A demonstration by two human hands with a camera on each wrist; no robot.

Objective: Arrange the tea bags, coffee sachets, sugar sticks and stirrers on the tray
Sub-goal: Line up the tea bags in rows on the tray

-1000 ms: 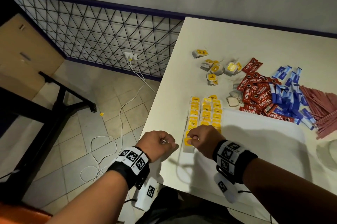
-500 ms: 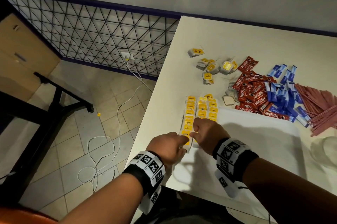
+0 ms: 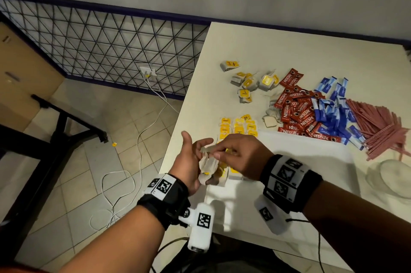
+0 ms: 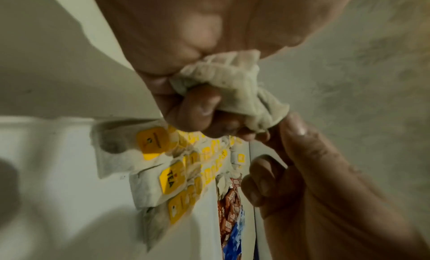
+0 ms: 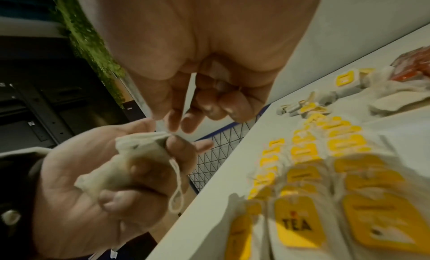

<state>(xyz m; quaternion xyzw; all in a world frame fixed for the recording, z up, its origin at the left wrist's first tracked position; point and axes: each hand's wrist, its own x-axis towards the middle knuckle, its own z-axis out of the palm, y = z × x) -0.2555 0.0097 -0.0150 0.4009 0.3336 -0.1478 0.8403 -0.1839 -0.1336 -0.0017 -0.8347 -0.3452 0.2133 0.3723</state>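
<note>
My left hand [image 3: 198, 162] is turned palm up over the table's near-left edge, its fingers curled round a crumpled white tea bag [image 3: 208, 165] [image 4: 232, 84] [image 5: 137, 153]. My right hand [image 3: 214, 153] pinches the bag's top edge [image 5: 163, 133] between thumb and fingertips; the string hangs in a loop. Rows of tea bags with yellow tags [image 3: 239, 127] [image 5: 325, 163] lie at the left end of the white tray [image 3: 300, 161]. Beyond the tray lie loose tea bags [image 3: 246, 86], red coffee sachets [image 3: 295, 112], blue sugar sticks [image 3: 333, 115] and pink stirrers [image 3: 378, 130].
The white table [image 3: 266, 50] ends just left of my hands; past its edge are tiled floor, a white cable [image 3: 138, 161] and a black wire grid [image 3: 100, 50]. A clear glass dish [image 3: 393, 179] sits at the tray's right.
Both hands rose from the tray's near-left corner. My left hand turned palm up with a tea bag in it, and my right hand took hold of the bag's top.
</note>
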